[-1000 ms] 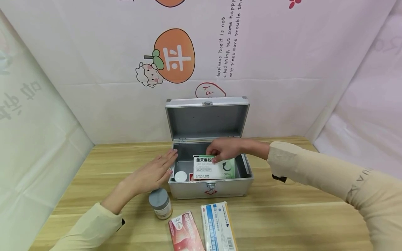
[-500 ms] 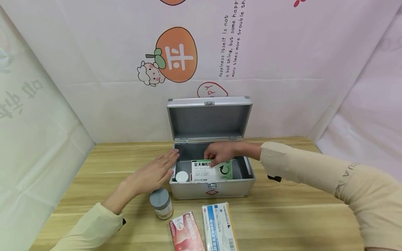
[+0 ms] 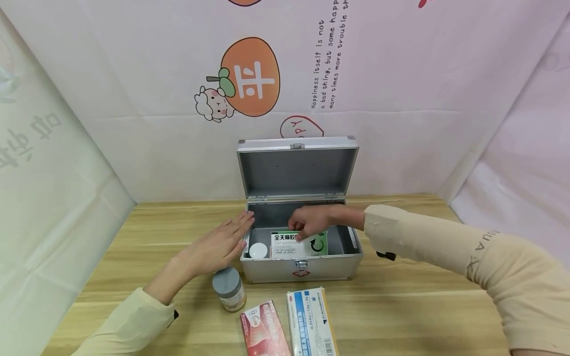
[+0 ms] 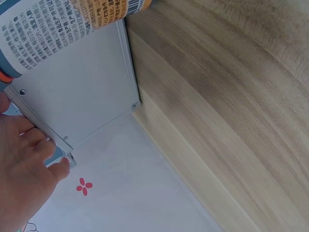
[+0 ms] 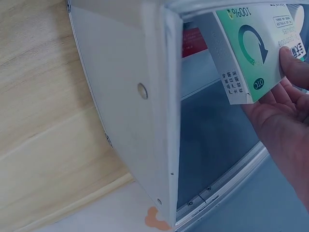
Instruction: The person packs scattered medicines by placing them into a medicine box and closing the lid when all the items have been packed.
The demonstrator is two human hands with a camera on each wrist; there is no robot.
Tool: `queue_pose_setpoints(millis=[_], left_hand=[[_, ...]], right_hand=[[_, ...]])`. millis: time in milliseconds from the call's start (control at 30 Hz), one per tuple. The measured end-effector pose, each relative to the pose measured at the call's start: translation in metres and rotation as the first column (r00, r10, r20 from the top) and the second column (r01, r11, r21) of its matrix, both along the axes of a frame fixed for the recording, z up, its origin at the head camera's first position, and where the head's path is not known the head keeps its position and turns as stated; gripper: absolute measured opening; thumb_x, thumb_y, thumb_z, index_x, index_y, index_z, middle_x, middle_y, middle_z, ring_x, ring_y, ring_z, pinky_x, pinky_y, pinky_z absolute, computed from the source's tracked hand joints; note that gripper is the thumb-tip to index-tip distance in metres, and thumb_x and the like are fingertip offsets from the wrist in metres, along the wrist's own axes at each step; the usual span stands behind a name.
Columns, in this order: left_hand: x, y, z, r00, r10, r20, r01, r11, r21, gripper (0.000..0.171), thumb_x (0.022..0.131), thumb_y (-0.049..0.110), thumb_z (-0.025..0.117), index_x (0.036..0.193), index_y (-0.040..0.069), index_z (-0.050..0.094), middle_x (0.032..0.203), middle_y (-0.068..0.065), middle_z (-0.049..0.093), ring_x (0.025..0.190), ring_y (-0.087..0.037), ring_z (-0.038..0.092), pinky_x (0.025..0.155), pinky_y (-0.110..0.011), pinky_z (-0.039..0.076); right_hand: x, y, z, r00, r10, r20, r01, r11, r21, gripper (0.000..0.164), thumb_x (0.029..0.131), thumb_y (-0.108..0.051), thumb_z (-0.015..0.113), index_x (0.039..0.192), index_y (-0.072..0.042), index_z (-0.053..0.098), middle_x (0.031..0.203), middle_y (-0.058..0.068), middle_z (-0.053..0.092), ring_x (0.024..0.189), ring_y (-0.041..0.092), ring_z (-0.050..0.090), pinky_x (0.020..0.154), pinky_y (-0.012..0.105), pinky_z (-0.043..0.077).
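Observation:
A silver first-aid case stands with its lid raised. My right hand reaches into it and pinches a green and white medicine box by its upper edge. In the right wrist view the thumb lies on the printed face of that medicine box, with the fingers behind. My left hand rests on the case's left rim, fingers nearly straight. The left wrist view shows the left hand along that rim. Inside the case a white round cap sits at the left front.
A jar with a grey lid stands in front of the case's left corner. A red box and a blue and white box lie on the wooden table in front. A printed cloth hangs behind the case.
My right hand has lowered the green and white medicine box deeper into the case, so its lower part is now behind the front wall. The left hand stays at the rim.

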State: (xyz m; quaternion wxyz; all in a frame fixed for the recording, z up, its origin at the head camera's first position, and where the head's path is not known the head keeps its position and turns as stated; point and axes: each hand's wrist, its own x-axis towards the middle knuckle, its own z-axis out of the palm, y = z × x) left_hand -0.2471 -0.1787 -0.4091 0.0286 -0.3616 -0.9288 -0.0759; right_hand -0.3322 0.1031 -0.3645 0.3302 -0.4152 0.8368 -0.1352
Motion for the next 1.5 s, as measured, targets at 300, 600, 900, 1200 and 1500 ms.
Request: queue_pose_setpoints(millis=[300, 600, 900, 1200, 1500], left_hand=[[-0.001, 0.0, -0.001, 1.0, 0.002, 0.01, -0.002, 1.0, 0.008, 0.058, 0.107, 0.028, 0.039, 0.155, -0.001, 0.028, 0.165, -0.016, 0.022, 0.154, -0.03, 0.02, 0.122, -0.054, 0.027], [-0.001, 0.001, -0.001, 1.0, -0.002, 0.013, 0.002, 1.0, 0.007, 0.058, 0.107, 0.029, 0.039, 0.156, -0.001, 0.027, 0.165, -0.017, 0.022, 0.154, -0.031, 0.019, 0.122, -0.054, 0.027], [-0.001, 0.001, 0.0, 1.0, -0.005, 0.002, 0.005, 1.0, 0.013, 0.058, 0.106, 0.027, 0.04, 0.156, -0.001, 0.027, 0.165, -0.018, 0.024, 0.154, -0.032, 0.022, 0.122, -0.054, 0.027], [-0.001, -0.001, -0.001, 1.0, 0.007, 0.017, -0.007, 1.0, 0.001, 0.058, 0.107, 0.028, 0.039, 0.156, -0.001, 0.027, 0.166, -0.015, 0.021, 0.154, -0.03, 0.02, 0.122, -0.054, 0.026], [-0.001, 0.0, -0.001, 1.0, -0.005, -0.006, 0.005, 1.0, 0.009, 0.058, 0.106, 0.027, 0.04, 0.155, -0.003, 0.029, 0.164, -0.018, 0.024, 0.153, -0.033, 0.023, 0.121, -0.055, 0.029]], right_hand=[[-0.001, -0.003, -0.002, 1.0, -0.011, 0.022, 0.011, 1.0, 0.01, 0.014, 0.095, -0.008, 0.065, 0.085, -0.01, 0.054, 0.063, -0.008, 0.034, 0.057, 0.006, 0.031, 0.058, 0.019, 0.029], [-0.001, -0.004, -0.006, 0.996, -0.039, 0.076, 0.038, 0.999, 0.017, 0.005, 0.094, -0.007, 0.065, 0.091, -0.008, 0.061, 0.068, -0.006, 0.047, 0.062, 0.006, 0.039, 0.06, 0.019, 0.033], [-0.002, -0.006, -0.013, 0.993, -0.04, 0.111, 0.038, 0.999, 0.024, 0.008, 0.094, -0.007, 0.064, 0.101, -0.004, 0.065, 0.078, -0.004, 0.059, 0.066, 0.006, 0.047, 0.062, 0.018, 0.038], [0.0, -0.007, -0.018, 0.994, -0.044, 0.1, 0.039, 0.998, 0.05, 0.006, 0.095, -0.008, 0.064, 0.1, -0.005, 0.065, 0.08, -0.004, 0.061, 0.067, 0.006, 0.047, 0.061, 0.017, 0.039], [0.0, -0.006, -0.022, 0.995, -0.053, 0.083, 0.048, 0.996, 0.07, 0.006, 0.095, -0.008, 0.064, 0.091, -0.007, 0.06, 0.069, -0.006, 0.049, 0.062, 0.006, 0.041, 0.059, 0.018, 0.034]])
